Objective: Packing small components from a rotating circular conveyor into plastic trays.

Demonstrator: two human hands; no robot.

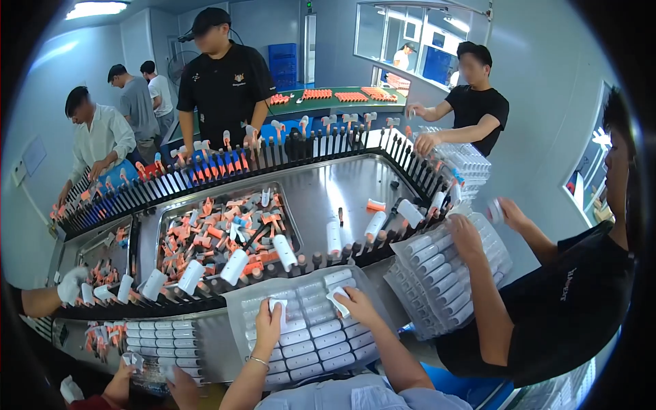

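In front of me lies a clear plastic tray with rows of white, curved plastic shells filling its nearer pockets. Over its left side, my left hand is closed on a small white shell. My right hand grips another white shell between thumb and fingers, above the tray's right side. Just beyond the tray, the black rail of upright pegs carries similar white shells, such as one tilted on its peg. Fingers partly cover both held pieces.
A metal pan of loose orange, grey and white parts sits inside the peg loop. At right, a co-worker's hand rests over stacked trays. Another co-worker's hands work at left. A gloved hand touches the rail.
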